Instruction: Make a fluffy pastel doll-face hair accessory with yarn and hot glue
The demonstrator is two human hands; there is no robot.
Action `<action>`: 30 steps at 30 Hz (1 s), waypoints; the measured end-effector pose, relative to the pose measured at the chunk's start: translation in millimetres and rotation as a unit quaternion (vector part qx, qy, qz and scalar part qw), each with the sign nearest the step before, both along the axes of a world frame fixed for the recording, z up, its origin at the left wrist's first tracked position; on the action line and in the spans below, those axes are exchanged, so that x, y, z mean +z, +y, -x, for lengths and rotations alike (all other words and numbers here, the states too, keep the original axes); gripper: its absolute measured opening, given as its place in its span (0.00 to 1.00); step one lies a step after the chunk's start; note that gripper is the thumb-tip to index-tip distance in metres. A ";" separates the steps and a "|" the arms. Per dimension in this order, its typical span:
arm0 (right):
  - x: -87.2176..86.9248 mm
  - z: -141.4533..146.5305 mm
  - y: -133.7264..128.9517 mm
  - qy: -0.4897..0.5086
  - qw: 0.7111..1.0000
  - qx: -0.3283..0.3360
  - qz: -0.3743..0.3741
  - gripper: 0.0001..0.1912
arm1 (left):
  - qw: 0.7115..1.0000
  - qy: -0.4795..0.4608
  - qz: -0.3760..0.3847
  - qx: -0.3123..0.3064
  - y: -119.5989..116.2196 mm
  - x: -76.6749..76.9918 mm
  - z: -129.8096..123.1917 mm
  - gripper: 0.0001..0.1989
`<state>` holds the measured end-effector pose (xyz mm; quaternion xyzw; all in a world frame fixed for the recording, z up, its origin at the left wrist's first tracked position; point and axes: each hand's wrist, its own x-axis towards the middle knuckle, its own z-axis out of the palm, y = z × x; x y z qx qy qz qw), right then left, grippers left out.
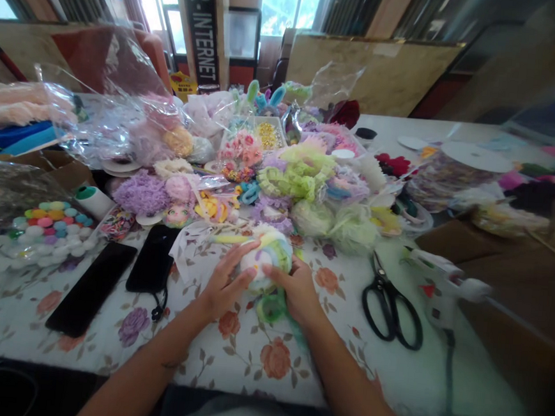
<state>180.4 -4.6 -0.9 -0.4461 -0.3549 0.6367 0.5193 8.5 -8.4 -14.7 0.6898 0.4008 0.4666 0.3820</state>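
A round pastel craft piece [270,251], white with yellow, green and blue trim, is held between my two hands just above the flowered tablecloth [199,349]. My left hand [227,284] grips its left side, thumb on the front and fingers over the top. My right hand [299,293] holds the right side, with the thumb on the front and the fingers hidden behind it. Green sheer ribbon [271,307] hangs under the piece near my right hand. White ribbon strips [191,243] lie to the left, beside a black phone [152,259].
Black-handled scissors [389,306] and a white glue gun [444,285] lie at the right, near a cardboard box [505,296]. Another dark phone [91,289] is at the left, by colourful pompoms [53,222]. Yarn, lace [299,171] and plastic bags pile up behind.
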 end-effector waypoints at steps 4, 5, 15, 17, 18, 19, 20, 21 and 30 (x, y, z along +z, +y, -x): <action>-0.1 -0.5 -3.8 0.023 1.000 0.006 0.011 0.20 | 1.000 0.008 -0.009 0.002 -1.7 -0.5 -0.8 0.21; 0.7 -0.4 -4.4 0.025 1.000 0.005 0.011 0.20 | 1.000 0.004 -0.012 0.004 -2.0 -0.1 -1.1 0.21; 2.1 3.6 -2.6 0.029 0.999 -0.004 -0.025 0.22 | 0.995 -0.071 -0.028 0.064 -1.5 6.6 -5.6 0.19; -0.9 2.8 -4.3 0.036 0.999 -0.003 -0.026 0.21 | 0.995 -0.075 -0.029 0.056 -1.9 6.7 -7.4 0.19; -1.8 2.3 -5.5 0.038 0.999 0.000 -0.022 0.20 | 0.995 -0.077 -0.023 0.051 -2.3 6.6 -8.3 0.19; -2.1 1.8 -6.8 0.041 0.999 0.001 -0.017 0.20 | 0.996 -0.078 -0.015 0.045 -2.8 6.3 -9.1 0.19; -2.0 1.2 -8.2 0.042 0.999 0.000 -0.012 0.19 | 0.996 -0.077 -0.009 0.040 -3.4 5.8 -9.7 0.20; -1.5 0.7 -9.5 0.043 0.999 -0.002 -0.008 0.19 | 0.996 -0.077 -0.006 0.034 -3.8 5.1 -10.1 0.20; 5.1 -9.9 1.3 0.016 0.999 0.031 -0.008 0.20 | 0.999 -0.050 -0.008 -0.004 0.8 5.7 -8.2 0.22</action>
